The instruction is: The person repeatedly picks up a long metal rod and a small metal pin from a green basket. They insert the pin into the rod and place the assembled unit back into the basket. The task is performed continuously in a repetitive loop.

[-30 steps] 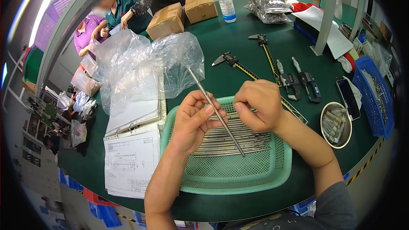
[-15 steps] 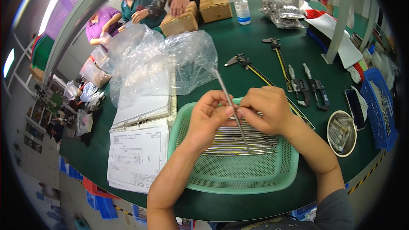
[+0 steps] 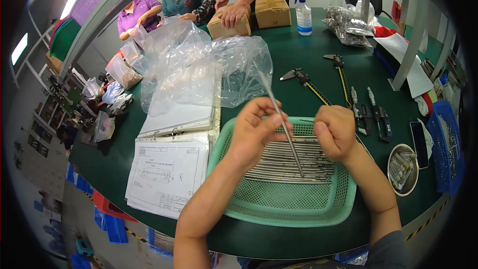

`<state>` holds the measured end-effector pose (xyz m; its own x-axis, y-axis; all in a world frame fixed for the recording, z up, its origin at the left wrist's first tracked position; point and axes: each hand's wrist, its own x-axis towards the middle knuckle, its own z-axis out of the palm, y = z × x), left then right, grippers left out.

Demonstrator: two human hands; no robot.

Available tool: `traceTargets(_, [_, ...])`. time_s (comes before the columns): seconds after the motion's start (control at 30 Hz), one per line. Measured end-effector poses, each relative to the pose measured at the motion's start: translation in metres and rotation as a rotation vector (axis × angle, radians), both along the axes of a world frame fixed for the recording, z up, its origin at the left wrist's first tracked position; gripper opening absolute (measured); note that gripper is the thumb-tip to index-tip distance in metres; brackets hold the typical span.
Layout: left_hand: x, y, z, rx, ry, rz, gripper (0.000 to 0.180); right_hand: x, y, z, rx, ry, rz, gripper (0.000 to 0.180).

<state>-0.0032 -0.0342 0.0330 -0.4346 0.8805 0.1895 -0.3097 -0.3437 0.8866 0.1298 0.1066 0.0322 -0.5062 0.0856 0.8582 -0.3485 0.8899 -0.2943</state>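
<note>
My left hand pinches a slim metal rod between thumb and fingers. The rod slants, its blurred upper end near the clear plastic bag and its lower end above the green plastic basket. Many similar rods lie side by side in that basket, below both hands. My right hand is a closed fist over the basket's far right edge, apart from the held rod. A thin dark tip seems to stick out beside this fist, but what it holds is hidden.
Left of the basket lies an open binder with drawings, under a clear plastic bag. Calipers, micrometers, a phone and a round bowl lie right. Beyond are a spray bottle, cardboard boxes and co-workers.
My right hand has drawn away from the rod to the right and curled into a fist. My left hand still holds the rod. The whole view has shifted slightly.
</note>
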Motion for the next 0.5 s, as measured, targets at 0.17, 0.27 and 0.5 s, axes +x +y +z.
traceTargets(0.17, [-0.025, -0.002, -0.006, 0.120, -0.149, 0.170, 0.021, -0.002, 0.000, -0.003, -0.029, -0.117, 0.113, 0.014])
traceTargets(0.27, [-0.031, -0.002, -0.006, 0.130, -0.182, 0.213, 0.020, -0.001, 0.001, -0.001, -0.048, -0.192, 0.178, 0.017])
traceTargets(0.5, [-0.032, -0.002, -0.008, 0.130, -0.174, 0.196, 0.019, -0.003, -0.001, -0.001, -0.050, -0.235, 0.214, 0.019])
